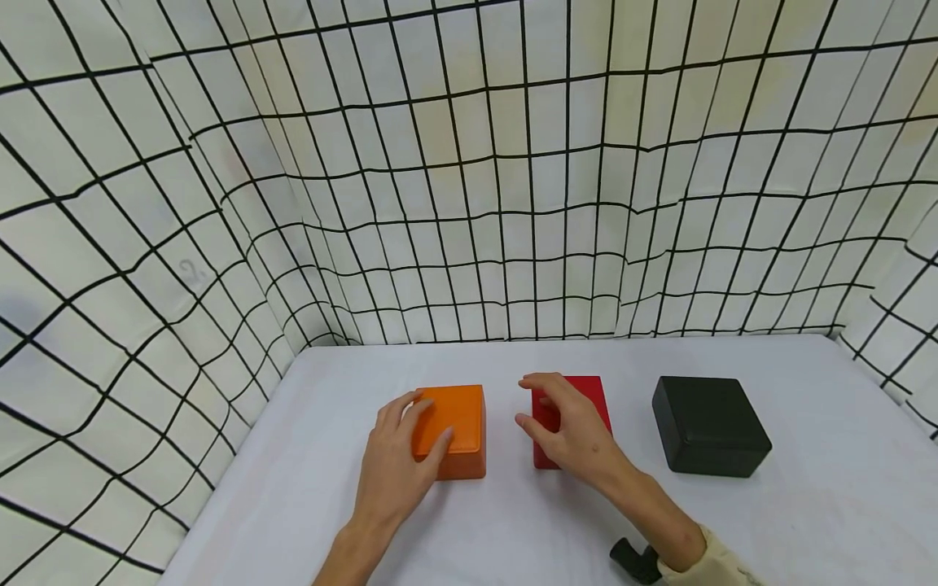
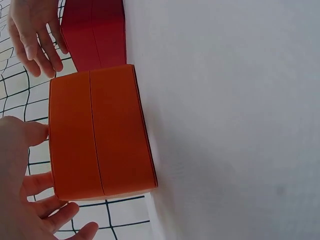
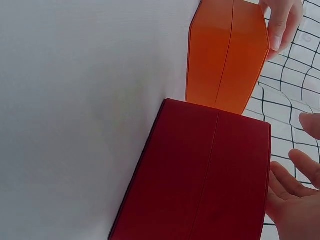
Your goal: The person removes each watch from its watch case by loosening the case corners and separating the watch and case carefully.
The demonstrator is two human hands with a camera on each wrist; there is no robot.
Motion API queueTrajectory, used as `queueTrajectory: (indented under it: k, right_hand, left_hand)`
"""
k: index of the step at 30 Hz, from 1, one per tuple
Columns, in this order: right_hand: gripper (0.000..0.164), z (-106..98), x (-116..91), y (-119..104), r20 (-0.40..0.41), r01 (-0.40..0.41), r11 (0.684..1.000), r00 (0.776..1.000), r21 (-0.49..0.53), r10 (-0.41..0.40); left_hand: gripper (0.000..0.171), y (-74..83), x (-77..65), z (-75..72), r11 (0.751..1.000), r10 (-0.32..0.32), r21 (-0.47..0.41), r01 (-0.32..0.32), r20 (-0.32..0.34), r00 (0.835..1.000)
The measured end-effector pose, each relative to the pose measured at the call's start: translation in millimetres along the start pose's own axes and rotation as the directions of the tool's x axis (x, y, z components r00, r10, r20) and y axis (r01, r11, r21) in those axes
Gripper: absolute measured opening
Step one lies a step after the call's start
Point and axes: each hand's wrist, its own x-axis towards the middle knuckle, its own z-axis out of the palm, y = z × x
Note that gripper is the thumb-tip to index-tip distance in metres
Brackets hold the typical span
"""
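White sheeting (image 1: 545, 41), tinged yellow in patches, rises beyond the fingers of both hands, with black mesh (image 1: 567, 81) strung across it in uneven squares. Below it spreads a white counter (image 1: 506, 529), its far edge beyond the fingertips and its near part running back under the forearms.

On the left, the left hand (image 1: 396, 468) is spread in a loose arch over an orange box (image 1: 462, 419). Its fingers are parted and gently bent rather than clenched, reaching over the left part of the top, with the thumb nearer the front edge. The thumb tip seems to meet the edge of the box in the left wrist view; whether the other fingertips touch it, I cannot tell. A thin seam runs down the side of the box that faces back toward the wrist.

The right hand (image 1: 579, 431) is relaxed as well, thumb and forefinger well apart, above a red box (image 1: 589, 399). Those two fingertips point left, past the box's left edge and into the space before the orange one. Contact with the red box is unclear.

To the right of the right fingers, well apart from them, sits a black box (image 1: 707, 423) on the counter. Back along that arm are a cream sleeve (image 1: 711, 561) and, just beside the wrist, a small dark tube-shaped object (image 1: 632, 561).
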Motion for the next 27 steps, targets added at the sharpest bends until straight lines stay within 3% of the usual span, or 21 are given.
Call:
queueTrajectory:
  k: [17,27]
  right_hand:
    - [0.056,6.8,6.0,-6.3,0.030,0.006,1.000,1.000,0.012,-0.007]
    - [0.056,14.8,9.9,-9.6,0.065,-0.003,0.996,0.998,0.093,-0.003]
  left_hand:
    - [0.061,-6.2,-2.8,-4.3,0.992,-0.117,-0.040,0.122,0.116,0.986]
    - [0.069,-10.4,-3.9,-6.1,0.985,-0.137,-0.078,0.152,0.167,0.976]
